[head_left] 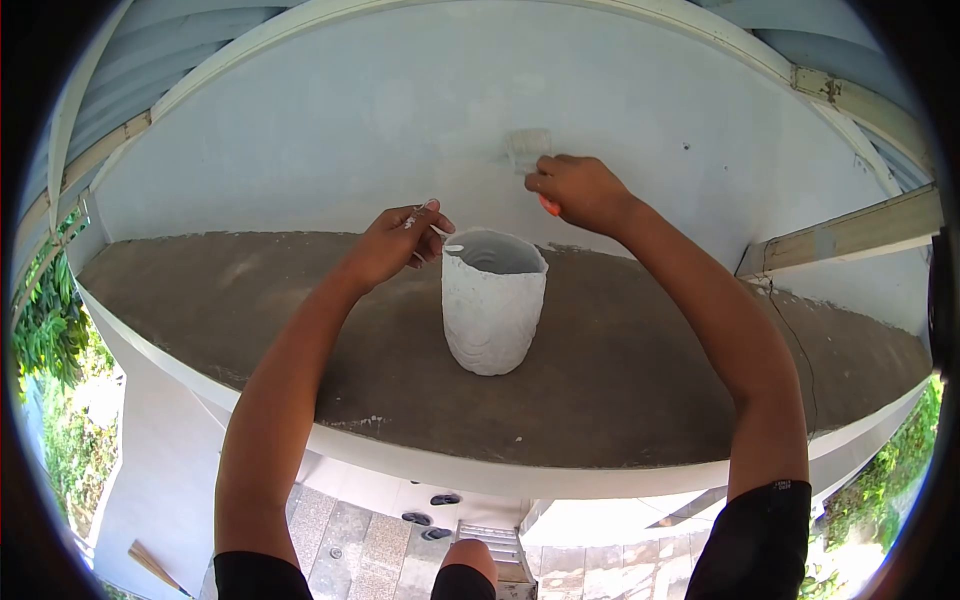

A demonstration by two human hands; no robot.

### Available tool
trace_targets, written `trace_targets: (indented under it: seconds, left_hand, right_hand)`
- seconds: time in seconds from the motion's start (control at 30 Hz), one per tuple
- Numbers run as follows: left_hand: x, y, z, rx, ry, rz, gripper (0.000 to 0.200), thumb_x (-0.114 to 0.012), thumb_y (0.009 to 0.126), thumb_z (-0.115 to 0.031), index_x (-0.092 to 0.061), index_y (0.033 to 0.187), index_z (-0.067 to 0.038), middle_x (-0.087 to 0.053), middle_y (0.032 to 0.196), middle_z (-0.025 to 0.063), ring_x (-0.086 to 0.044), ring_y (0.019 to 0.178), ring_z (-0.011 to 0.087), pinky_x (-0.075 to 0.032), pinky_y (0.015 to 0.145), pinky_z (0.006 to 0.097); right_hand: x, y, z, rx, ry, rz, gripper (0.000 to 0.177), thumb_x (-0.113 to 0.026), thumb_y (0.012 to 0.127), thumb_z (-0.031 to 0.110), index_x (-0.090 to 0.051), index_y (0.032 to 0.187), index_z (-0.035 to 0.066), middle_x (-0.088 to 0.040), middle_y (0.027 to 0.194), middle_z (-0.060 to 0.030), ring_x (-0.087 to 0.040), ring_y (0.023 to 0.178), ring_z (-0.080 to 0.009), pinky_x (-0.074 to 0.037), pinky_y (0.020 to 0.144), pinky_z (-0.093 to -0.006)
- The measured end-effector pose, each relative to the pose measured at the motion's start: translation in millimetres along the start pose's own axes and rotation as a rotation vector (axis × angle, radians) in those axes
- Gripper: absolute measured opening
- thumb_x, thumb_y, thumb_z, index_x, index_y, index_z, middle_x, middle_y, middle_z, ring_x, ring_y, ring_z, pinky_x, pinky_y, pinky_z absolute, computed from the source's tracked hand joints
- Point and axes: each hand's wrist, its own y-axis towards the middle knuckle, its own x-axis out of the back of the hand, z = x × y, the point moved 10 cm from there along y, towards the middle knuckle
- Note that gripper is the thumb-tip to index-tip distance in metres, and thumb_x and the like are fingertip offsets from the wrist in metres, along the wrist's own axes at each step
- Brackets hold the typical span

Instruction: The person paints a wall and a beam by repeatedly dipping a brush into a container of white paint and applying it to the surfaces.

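My right hand [585, 193] is closed around the orange handle of a paintbrush [529, 146]. The brush's wide, pale bristles are against the wall [400, 120] and look blurred. A white, paint-coated container [493, 320] stands upright on the brown ledge below, its open top facing me. At the container's left rim, my left hand [400, 240] has its fingers curled, gripping the edge or a handle there; which one is not clear. White paint marks show on those fingers. How much paint is inside the container cannot be seen.
The brown ledge [620, 400] curves across with a white front edge. A beam [850, 235] meets the wall at right, and a thin dark cable [790, 325] runs down the ledge. Far below are a ladder [492, 545], sandals [416, 519] and a broom [150, 563].
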Motion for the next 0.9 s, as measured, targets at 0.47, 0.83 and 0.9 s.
trace_targets:
  seconds: [0.47, 0.83, 0.9]
  left_hand:
    - [7.8, 1.3, 4.3, -0.002, -0.031, -0.038, 0.053, -0.043, 0.106, -0.054, -0.069, 0.103, -0.008, -0.064, 0.077, 0.0004, -0.059, 0.073, 0.0107, -0.050, 0.071, 0.0288]
    - [16.6, 4.6, 7.6, -0.032, -0.032, -0.059, 0.050, -0.045, 0.107, -0.052, -0.069, 0.101, -0.008, -0.063, 0.075, 0.0003, -0.058, 0.069, 0.0099, -0.048, 0.066, 0.0276]
    - [18.4, 3.7, 9.5, -0.031, -0.024, -0.060, 0.050, -0.045, 0.107, -0.052, -0.069, 0.100, -0.008, -0.063, 0.075, 0.0005, -0.058, 0.069, 0.0101, -0.048, 0.065, 0.0278]
  right_hand:
    - [-25.6, -12.3, 8.9, -0.185, 0.521, 0.253, 0.015, -0.060, 0.095, 0.014, -0.068, 0.106, 0.010, -0.067, 0.097, -0.0115, -0.065, 0.093, -0.0328, -0.052, 0.079, -0.0445]
    - [73.5, 66.4, -31.2, -0.149, 0.061, -0.269, 0.016, -0.057, 0.090, 0.011, -0.066, 0.103, 0.014, -0.065, 0.102, -0.0066, -0.064, 0.099, -0.0277, -0.055, 0.078, -0.0422]
    - [45.2, 61.0, -25.8, -0.105, -0.104, -0.182, 0.015, -0.060, 0.088, 0.009, -0.066, 0.101, 0.014, -0.064, 0.101, -0.0053, -0.065, 0.099, -0.0259, -0.056, 0.076, -0.0398]
